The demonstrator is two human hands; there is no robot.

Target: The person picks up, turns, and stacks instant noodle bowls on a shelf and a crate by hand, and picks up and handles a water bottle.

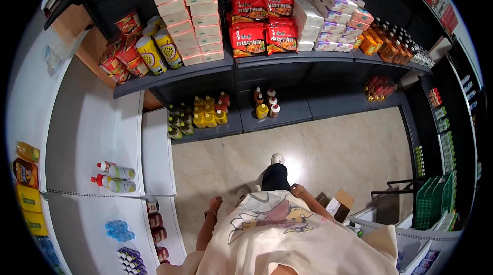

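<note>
1. The left hand (215, 203) hangs low beside the body, with nothing visible in it; the arm looks simply relaxed.
2. The right hand (297, 190) is against or just beside the dark trouser leg (274, 178), also with nothing showing.
3. The hands are well apart, one on each side of the pale shirt (277, 223); how far the fingers close, I cannot tell.
4. Left of the left hand, white shelving (156, 157) stands nearest, with red packs (157, 219) lined along a lower level, probably for easy reach.
5. Right of the right hand, a cardboard box (345, 199) has its flaps raised, perhaps for access; its contents are unclear.
6. Ahead of both hands, a dark shelf (177, 77) bears red noodle packs (249, 39) and tissue packs (201, 14), whose flat sides likely suit tall columns.
7. Below those, ahead of the left hand, yellow bottles (208, 119) stand upright together, presumably grouped by kind.
</note>
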